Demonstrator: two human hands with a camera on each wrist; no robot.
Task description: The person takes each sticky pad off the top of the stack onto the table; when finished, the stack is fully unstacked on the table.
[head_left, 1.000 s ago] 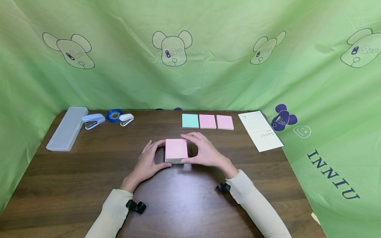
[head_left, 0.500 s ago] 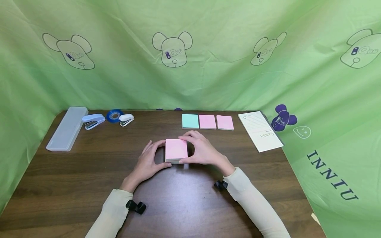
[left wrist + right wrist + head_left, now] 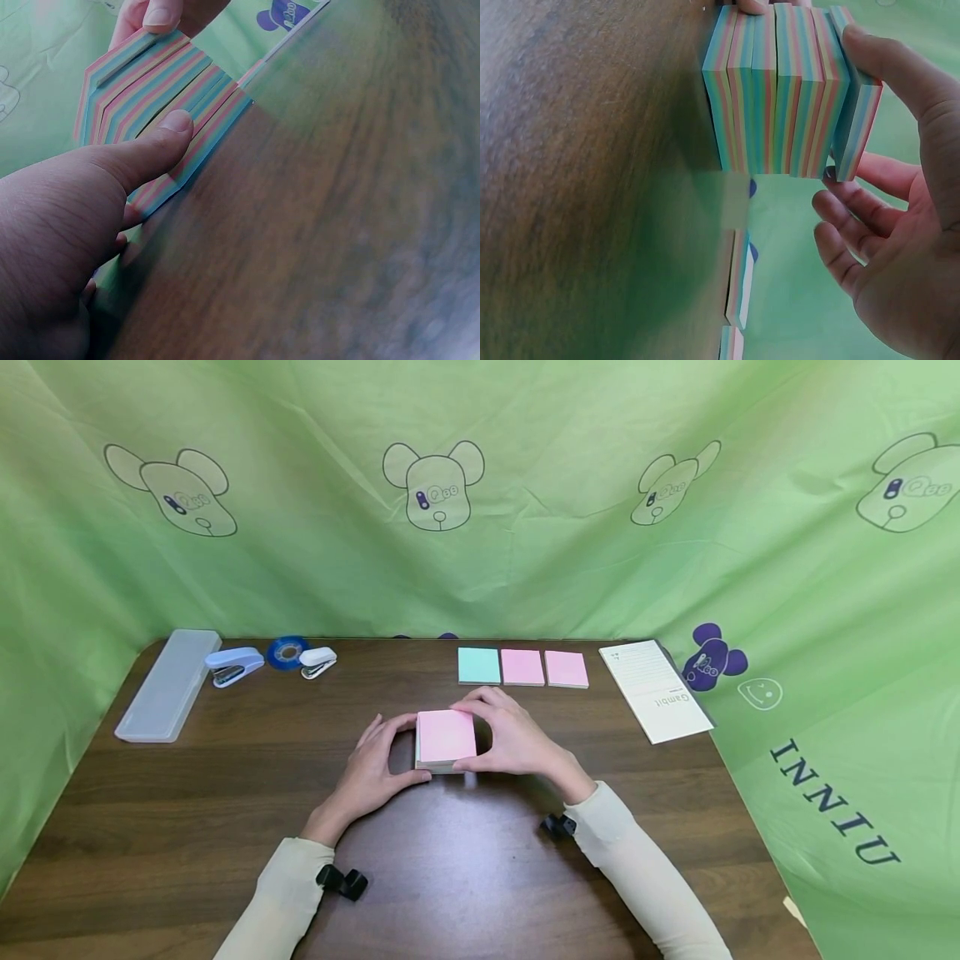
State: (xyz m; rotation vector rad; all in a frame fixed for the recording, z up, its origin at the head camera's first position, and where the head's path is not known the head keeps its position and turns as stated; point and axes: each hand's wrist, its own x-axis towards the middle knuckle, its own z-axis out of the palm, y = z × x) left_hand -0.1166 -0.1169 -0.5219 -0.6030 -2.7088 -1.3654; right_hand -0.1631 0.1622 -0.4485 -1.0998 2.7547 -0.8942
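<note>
A stack of sticky note pads (image 3: 776,112) with pink, yellow, green and blue striped edges stands on the table in front of me. My left hand (image 3: 375,770) grips its lower part from the left, thumb on the near side, as the left wrist view shows. At the top lies a pink-faced sticky note pad (image 3: 447,737), which my right hand (image 3: 521,742) pinches between thumb and fingers. In the right wrist view that top pad sits slightly askew, with a thin gap between part of it and the pads beneath. The left fingers behind the stack are mostly hidden.
Behind the stack lie a teal pad (image 3: 478,666) and two pink pads (image 3: 522,667). A Gambit notepad (image 3: 657,692) lies at right. At back left are a translucent case (image 3: 168,687), a blue stapler (image 3: 235,666), blue tape (image 3: 287,652) and a white stapler (image 3: 318,662).
My right hand has moved slightly left onto the top pad and now pinches it. The top pad has shifted a little to the right over the stack. My left hand stays in place.
</note>
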